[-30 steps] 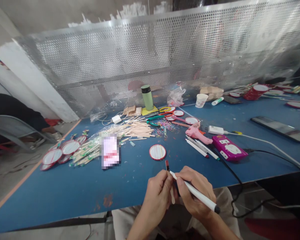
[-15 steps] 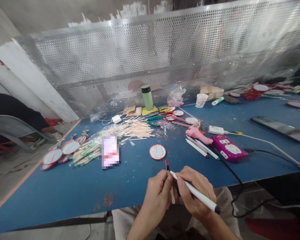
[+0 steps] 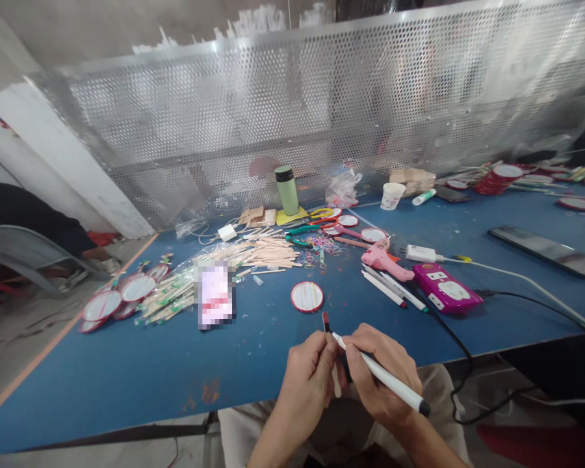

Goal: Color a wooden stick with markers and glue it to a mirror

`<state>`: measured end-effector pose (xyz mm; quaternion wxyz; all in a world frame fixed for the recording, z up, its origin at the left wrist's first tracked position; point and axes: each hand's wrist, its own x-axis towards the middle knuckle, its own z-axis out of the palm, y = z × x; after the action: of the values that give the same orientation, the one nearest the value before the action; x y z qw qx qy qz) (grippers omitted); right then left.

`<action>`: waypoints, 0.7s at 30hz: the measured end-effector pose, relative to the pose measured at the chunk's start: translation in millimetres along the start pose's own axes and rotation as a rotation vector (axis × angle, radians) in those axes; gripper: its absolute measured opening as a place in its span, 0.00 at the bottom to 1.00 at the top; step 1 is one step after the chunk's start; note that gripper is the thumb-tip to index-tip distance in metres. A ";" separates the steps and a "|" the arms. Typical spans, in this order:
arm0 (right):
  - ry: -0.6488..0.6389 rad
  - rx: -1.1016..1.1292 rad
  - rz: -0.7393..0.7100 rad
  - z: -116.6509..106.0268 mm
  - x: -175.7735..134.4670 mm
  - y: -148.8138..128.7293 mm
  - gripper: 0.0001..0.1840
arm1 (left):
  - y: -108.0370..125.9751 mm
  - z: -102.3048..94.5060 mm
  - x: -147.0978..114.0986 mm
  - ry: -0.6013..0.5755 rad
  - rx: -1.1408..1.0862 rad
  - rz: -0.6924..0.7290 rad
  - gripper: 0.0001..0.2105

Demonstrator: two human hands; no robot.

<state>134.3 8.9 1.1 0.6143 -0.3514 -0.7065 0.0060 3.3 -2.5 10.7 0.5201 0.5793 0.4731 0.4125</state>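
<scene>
My left hand (image 3: 309, 374) pinches a thin wooden craft stick (image 3: 326, 322) whose upper end is coloured dark red and black; its pale lower end shows below the fingers. Closed around a white marker (image 3: 394, 383) is my right hand (image 3: 383, 367). The marker's tip touches or nearly touches the stick beside my left fingertips; a black cap or end sits at its rear. Just beyond both hands, a round white disc with a red rim (image 3: 307, 296) lies flat on the blue table (image 3: 141, 377).
Several markers (image 3: 392, 289), a pink glue gun (image 3: 385, 259) and a purple power strip (image 3: 446, 289) lie to the right. Wooden sticks (image 3: 268, 251), pliers (image 3: 302, 235) and a green bottle (image 3: 287, 190) stand or lie farther back. A phone (image 3: 546, 250) rests far right.
</scene>
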 end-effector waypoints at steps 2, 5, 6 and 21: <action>0.002 -0.003 0.003 0.2 -0.8 0.7 0.09 | -0.5 -0.2 -0.1 0.003 0.002 0.005 0.16; 0.012 -0.009 -0.004 0.5 -0.9 0.7 0.08 | -1.7 -0.5 0.2 -0.001 -0.009 0.000 0.17; 0.014 -0.010 -0.006 0.5 -0.5 0.4 0.08 | -2.0 -0.6 0.3 0.000 -0.005 -0.004 0.17; 0.010 -0.018 -0.008 -1.3 1.9 -1.9 0.09 | 0.0 -0.2 0.5 0.003 0.032 -0.023 0.18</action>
<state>134.4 7.8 3.9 0.6146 -0.3539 -0.7050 -0.0046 3.2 -2.0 10.8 0.5147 0.5815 0.4870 0.3998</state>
